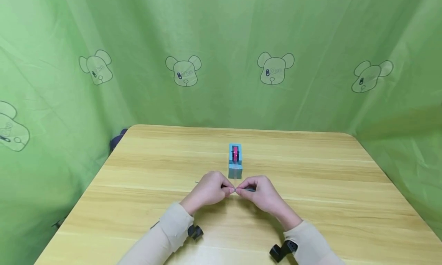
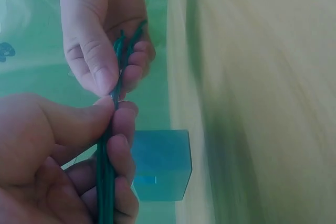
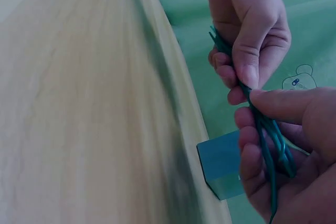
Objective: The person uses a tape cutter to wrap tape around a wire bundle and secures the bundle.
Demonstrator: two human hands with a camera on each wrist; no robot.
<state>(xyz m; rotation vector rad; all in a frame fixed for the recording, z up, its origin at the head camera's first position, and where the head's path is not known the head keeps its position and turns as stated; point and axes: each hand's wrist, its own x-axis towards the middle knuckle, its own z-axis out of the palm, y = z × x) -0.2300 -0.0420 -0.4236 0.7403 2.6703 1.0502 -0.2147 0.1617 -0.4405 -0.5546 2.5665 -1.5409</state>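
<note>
A bundle of thin green wire-like strands (image 2: 106,182) runs through both hands, which meet fingertip to fingertip near the table's middle. My left hand (image 1: 211,188) pinches it between thumb and fingers. Close against those fingertips, my right hand (image 1: 260,192) pinches the same bundle, and looped strands (image 3: 283,153) lie in its palm in the right wrist view. Just beyond the hands stands a blue tape dispenser (image 1: 230,173) with a pink-red roll core (image 1: 235,153). A clear strip of tape (image 1: 235,183) stretches from its front towards the pinching fingertips. My palms hide part of the strands.
The light wood table (image 1: 155,157) extends around the hands. A green curtain (image 1: 221,103) with printed bear heads hangs behind and at both sides. Something dark purple (image 1: 117,140) shows beyond the table's far left edge. Each wrist carries a small black camera (image 1: 283,250).
</note>
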